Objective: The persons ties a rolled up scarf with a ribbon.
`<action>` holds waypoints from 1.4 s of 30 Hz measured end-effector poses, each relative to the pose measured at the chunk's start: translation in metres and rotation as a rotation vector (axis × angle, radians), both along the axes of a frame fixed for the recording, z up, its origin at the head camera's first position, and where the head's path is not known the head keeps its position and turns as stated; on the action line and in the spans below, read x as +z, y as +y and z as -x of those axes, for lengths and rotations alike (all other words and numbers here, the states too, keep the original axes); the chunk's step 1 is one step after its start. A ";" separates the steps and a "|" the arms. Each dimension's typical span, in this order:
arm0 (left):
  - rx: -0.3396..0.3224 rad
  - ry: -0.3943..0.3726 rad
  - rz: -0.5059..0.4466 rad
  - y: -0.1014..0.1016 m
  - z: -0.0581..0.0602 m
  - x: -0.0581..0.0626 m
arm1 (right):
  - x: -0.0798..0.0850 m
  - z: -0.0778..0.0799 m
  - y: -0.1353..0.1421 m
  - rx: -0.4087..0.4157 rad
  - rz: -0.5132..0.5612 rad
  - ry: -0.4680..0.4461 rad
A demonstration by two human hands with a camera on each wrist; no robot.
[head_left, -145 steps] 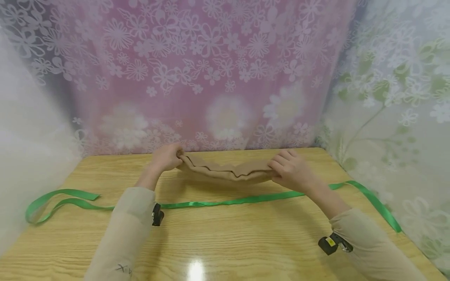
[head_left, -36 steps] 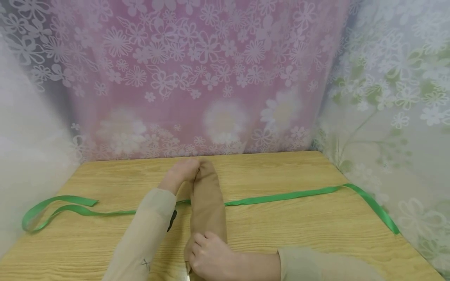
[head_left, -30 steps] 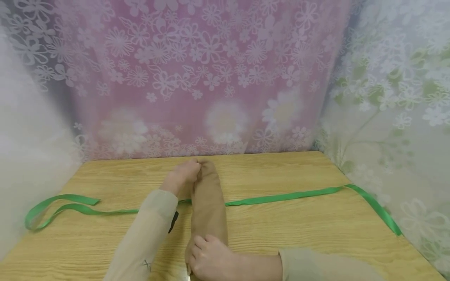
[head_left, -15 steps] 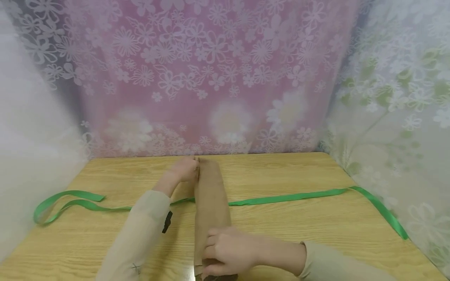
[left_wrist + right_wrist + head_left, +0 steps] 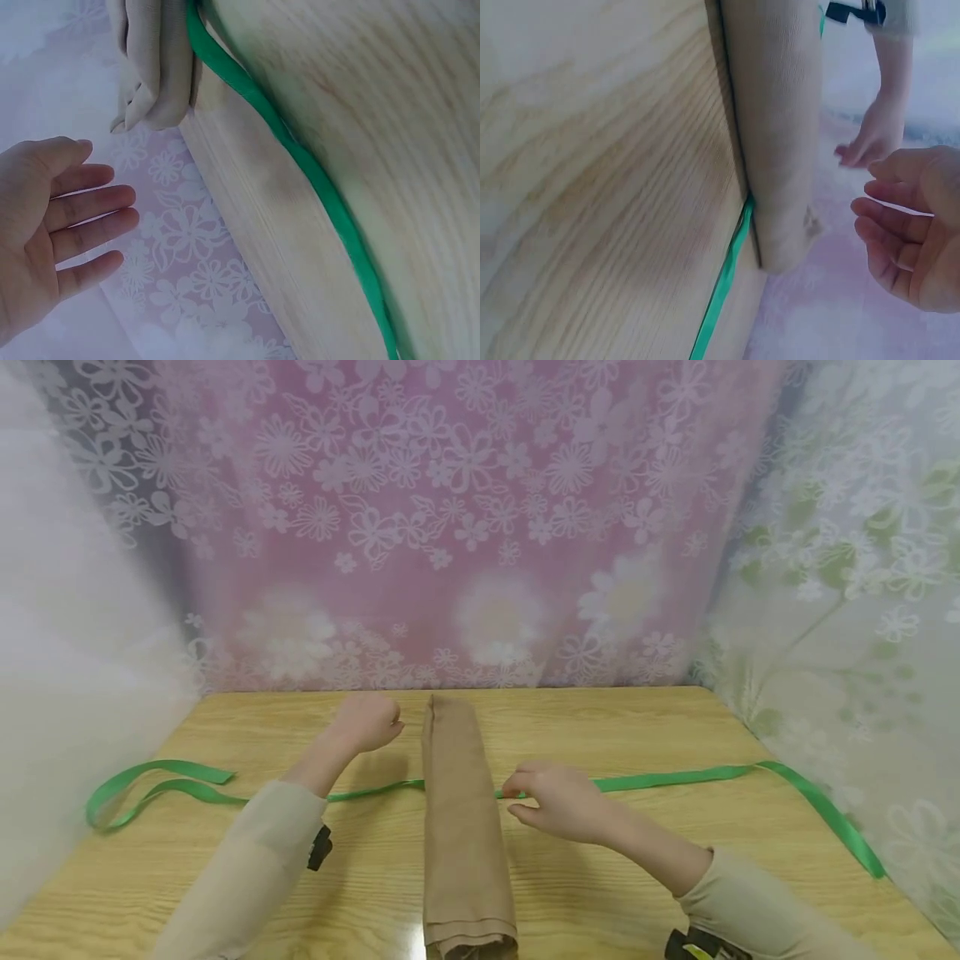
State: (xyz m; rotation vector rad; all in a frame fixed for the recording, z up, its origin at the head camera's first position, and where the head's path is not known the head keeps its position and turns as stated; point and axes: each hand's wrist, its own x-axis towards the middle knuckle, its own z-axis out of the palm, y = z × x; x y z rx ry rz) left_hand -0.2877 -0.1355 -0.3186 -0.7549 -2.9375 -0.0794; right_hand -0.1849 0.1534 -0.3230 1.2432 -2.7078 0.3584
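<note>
A long folded brown cloth [image 5: 463, 827] lies lengthwise down the middle of the table, across a green ribbon [image 5: 660, 779] that passes under it. Its near end shows several stacked layers. My left hand [image 5: 366, 722] is left of the cloth's far end, apart from it; in the left wrist view its fingers [image 5: 94, 201] are loosely bent and hold nothing. To the right of the cloth is my right hand [image 5: 558, 800], which overlaps the ribbon in the head view. Its fingers [image 5: 889, 225] are softly curved with nothing between them in the right wrist view.
The wood-grain table [image 5: 360, 893] ends at a pink flowered curtain [image 5: 480, 527] at the back. Pale curtains [image 5: 862, 610] stand along both sides. The ribbon's left end [image 5: 161, 767] loops back on itself, and its right end [image 5: 847, 835] bends toward the near right corner.
Held stretched sideways in both hands earlier, the cloth was turned lengthwise and laid over the ribbon. Both hands have let go: the left moved left, the right moved away to the right and farther back.
</note>
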 end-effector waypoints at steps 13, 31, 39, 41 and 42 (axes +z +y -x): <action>0.005 -0.112 0.078 -0.030 -0.026 -0.007 | -0.018 0.035 0.036 -0.250 -0.138 -0.014; -0.130 -0.140 0.172 0.000 -0.038 -0.037 | -0.041 0.052 0.038 -0.242 -0.303 -0.086; -0.119 -0.119 0.182 0.008 -0.040 -0.045 | -0.048 0.053 0.036 -0.253 -0.320 -0.055; -0.130 -0.093 0.186 0.008 -0.040 -0.048 | -0.049 0.054 0.036 -0.251 -0.315 -0.046; -0.139 -0.079 0.189 0.009 -0.040 -0.050 | -0.050 0.054 0.036 -0.250 -0.312 -0.039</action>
